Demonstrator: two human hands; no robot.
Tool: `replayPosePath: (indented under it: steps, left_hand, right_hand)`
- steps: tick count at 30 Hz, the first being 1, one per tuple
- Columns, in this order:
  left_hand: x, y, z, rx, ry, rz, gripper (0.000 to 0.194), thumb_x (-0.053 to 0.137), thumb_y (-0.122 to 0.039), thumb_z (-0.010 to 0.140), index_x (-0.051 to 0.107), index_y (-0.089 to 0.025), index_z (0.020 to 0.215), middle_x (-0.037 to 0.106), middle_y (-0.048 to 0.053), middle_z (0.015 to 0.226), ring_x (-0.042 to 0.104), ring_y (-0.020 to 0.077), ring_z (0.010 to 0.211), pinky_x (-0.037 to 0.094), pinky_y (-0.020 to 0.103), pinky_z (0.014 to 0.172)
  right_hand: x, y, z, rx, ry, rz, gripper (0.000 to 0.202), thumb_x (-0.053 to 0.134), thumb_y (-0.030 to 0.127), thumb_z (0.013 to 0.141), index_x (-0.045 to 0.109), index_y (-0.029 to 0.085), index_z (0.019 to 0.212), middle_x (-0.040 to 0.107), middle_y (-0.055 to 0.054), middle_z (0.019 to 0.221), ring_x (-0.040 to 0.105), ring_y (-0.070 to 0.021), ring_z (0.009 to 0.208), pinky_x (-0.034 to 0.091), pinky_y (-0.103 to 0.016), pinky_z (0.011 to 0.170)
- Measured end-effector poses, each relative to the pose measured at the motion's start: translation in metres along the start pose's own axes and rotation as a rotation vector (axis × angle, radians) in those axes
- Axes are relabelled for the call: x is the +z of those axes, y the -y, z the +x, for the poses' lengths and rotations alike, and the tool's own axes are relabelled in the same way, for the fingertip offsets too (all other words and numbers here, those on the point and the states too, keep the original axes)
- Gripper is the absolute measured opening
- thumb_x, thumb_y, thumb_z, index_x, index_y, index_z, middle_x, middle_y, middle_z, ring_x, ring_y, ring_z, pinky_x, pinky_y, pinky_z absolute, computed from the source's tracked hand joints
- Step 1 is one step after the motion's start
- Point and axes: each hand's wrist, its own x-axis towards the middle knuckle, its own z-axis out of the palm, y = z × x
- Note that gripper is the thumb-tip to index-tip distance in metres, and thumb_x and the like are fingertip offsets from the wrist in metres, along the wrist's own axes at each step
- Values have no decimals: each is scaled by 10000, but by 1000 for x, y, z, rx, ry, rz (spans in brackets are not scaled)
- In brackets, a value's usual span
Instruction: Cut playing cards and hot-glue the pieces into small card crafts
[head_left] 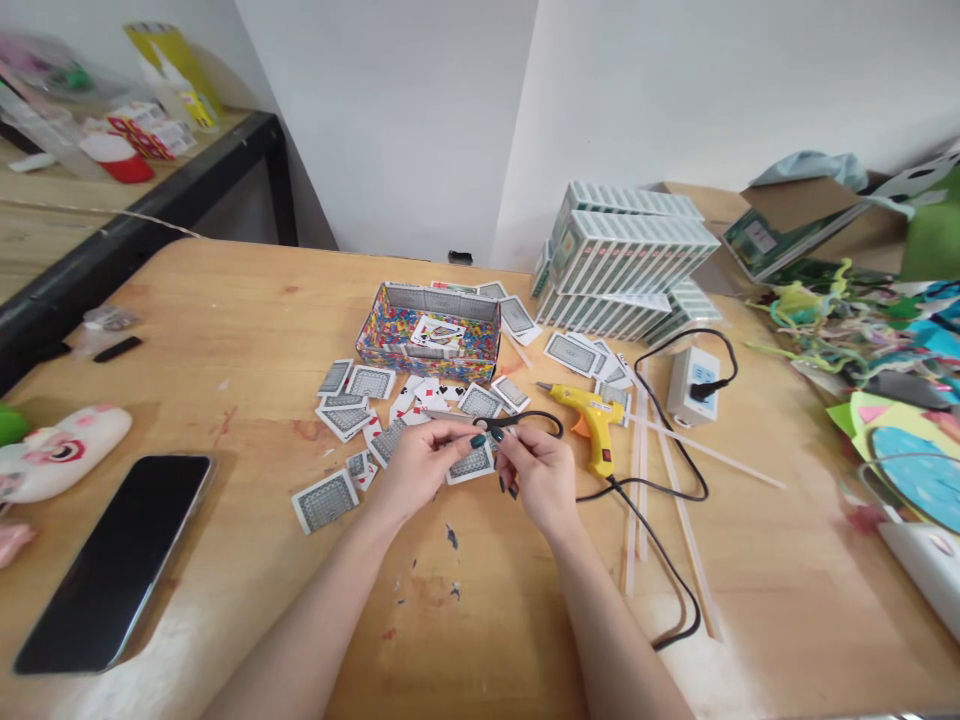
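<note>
Both hands meet above the scattered playing cards at the middle of the table. My left hand (429, 458) is closed in a pinch, thumb against forefinger. My right hand (538, 472) pinches close beside it, its other fingers curled. Whatever lies between the fingertips is too small to make out. Just behind the fingers lie scissors with black handles (556, 424), partly covered by the hands. Beyond them stands an open box (427, 358) with a colourful speckled lining and card-covered walls, a few cards inside. A yellow glue gun (596, 425) rests on its side right of my right hand.
Clear glue sticks (686, 540) and a black cord lie at right, near a white power strip (684, 385). Stacked card packs (630, 255) stand at the back. A phone (112, 565) and a pink-white plush item (71, 455) lie left. Craft scraps (847, 330) crowd the far right.
</note>
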Motion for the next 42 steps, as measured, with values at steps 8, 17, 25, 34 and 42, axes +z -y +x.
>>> replayPosePath:
  steps: [8, 17, 25, 34, 42]
  left_hand:
    - [-3, -3, 0, -79, 27, -59, 243, 662, -336, 689, 709, -182, 871, 712, 57, 852, 639, 194, 809, 493, 289, 711]
    - [-2, -4, 1, -52, -125, -87, 261, 652, -311, 688, 694, -162, 898, 705, 66, 925, 632, 197, 854, 484, 307, 764]
    - [-1, -4, 1, 39, -210, 11, 249, 582, -287, 744, 674, -169, 942, 678, 70, 1010, 618, 194, 917, 474, 300, 787]
    - [-1, -1, -1, 154, -253, 170, 225, 536, -276, 790, 661, -176, 948, 670, 57, 1001, 606, 175, 909, 466, 287, 786]
    - [-1, -4, 0, 119, -220, 96, 260, 515, -289, 805, 626, -167, 1006, 646, 74, 1053, 594, 187, 962, 457, 310, 836]
  right_hand:
    - [0, -1, 0, -1, 29, -5, 348, 533, 419, 773, 488, 180, 524, 444, 43, 402, 370, -64, 328, 277, -193, 345]
    - [-3, -6, 8, 26, 82, -12, 421, 473, 528, 797, 514, 168, 582, 442, 46, 445, 385, -66, 357, 293, -196, 360]
    - [2, -5, 7, 78, 226, 139, 307, 588, 471, 736, 548, 169, 700, 560, 27, 543, 527, -98, 385, 438, -210, 359]
    - [-1, -2, 6, 147, 295, 279, 280, 633, 405, 724, 570, 149, 819, 624, 4, 615, 622, -136, 460, 530, -249, 417]
    - [-2, -2, 6, 132, 304, 357, 266, 668, 362, 711, 568, 153, 841, 623, 12, 615, 647, -149, 503, 558, -279, 486]
